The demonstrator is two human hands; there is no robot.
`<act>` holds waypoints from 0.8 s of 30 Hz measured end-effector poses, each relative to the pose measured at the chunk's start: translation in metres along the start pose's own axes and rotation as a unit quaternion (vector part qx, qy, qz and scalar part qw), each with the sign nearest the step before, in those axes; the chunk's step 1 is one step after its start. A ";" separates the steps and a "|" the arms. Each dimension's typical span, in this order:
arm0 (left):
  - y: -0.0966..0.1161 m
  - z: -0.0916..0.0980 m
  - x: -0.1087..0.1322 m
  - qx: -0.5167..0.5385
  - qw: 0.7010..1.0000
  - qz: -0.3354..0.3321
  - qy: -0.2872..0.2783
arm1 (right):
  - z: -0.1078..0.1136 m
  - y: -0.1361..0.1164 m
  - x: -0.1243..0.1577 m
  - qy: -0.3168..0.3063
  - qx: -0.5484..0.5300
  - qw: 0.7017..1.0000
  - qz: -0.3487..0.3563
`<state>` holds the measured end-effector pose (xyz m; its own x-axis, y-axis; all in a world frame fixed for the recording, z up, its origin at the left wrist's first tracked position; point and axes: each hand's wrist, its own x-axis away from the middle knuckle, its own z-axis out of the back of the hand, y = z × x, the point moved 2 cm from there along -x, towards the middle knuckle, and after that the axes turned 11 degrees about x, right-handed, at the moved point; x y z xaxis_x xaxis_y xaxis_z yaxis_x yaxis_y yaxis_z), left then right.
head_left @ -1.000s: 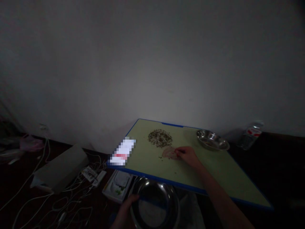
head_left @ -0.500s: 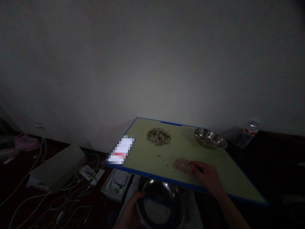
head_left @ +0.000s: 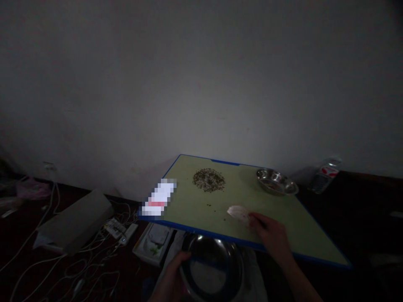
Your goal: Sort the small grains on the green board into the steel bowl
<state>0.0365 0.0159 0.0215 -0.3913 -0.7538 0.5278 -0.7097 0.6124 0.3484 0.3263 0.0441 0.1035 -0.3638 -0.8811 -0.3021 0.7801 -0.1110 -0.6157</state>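
Note:
The scene is dim. My right hand [head_left: 270, 233] rests near the front edge of a green board with a blue rim [head_left: 195, 201], its fingers pinched on a small pale semicircular piece [head_left: 238, 211] that tilts up off the board. My left hand [head_left: 172, 274] grips the left rim of a steel bowl [head_left: 213, 268] held just below the board's front edge. A heap of small dark grains [head_left: 208, 179] lies at the back of the board, with a few stray grains nearer the front.
A second steel bowl [head_left: 276, 181] sits at the board's back right. A plastic bottle [head_left: 324, 175] stands beyond it. A blurred white packet [head_left: 159, 198] lies on the left corner. Cables, a power strip [head_left: 121, 230], a grey box [head_left: 74, 222] and a white tray [head_left: 155, 243] cover the floor at left.
My right hand slid the pale piece from beside the grain heap toward the front edge, then lifted its far side off the board. The bowl in my left hand shifted slightly right.

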 end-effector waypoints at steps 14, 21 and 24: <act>0.006 -0.004 0.011 -0.021 0.999 -0.017 0.021 | -0.012 -0.022 0.010 -0.084 -0.043 0.995 0.041; 0.010 -0.013 0.018 -0.008 0.999 -0.027 0.024 | -0.029 -0.036 -0.030 -0.046 0.029 0.998 0.026; 0.013 -0.010 0.017 -0.007 0.999 -0.037 0.022 | -0.040 -0.054 -0.043 -0.078 0.052 0.994 0.060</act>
<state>0.0268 0.0141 0.0430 -0.3121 -0.7856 0.5342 -0.7272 0.5594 0.3978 0.2797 0.1061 0.1202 -0.1887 -0.9503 -0.2476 0.8642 -0.0409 -0.5015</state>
